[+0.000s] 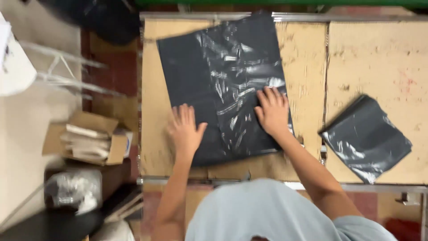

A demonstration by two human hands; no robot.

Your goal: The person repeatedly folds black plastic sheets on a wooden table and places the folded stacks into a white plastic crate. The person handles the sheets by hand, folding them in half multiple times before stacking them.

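Both hands lie flat on the big black plastic bag (223, 89), left hand (184, 130) near its lower left corner, right hand (272, 111) toward its right edge, with a strip of bag open between them. Left of the bag there's a bare band of table (151, 102) running to the edge. To the right, bare board stretches up past the seam to the far edge. A folded black bag (366, 138) sits well apart at lower right, blocking that corner. Off the table's left edge, an open cardboard box (87, 138) crowds the floor.
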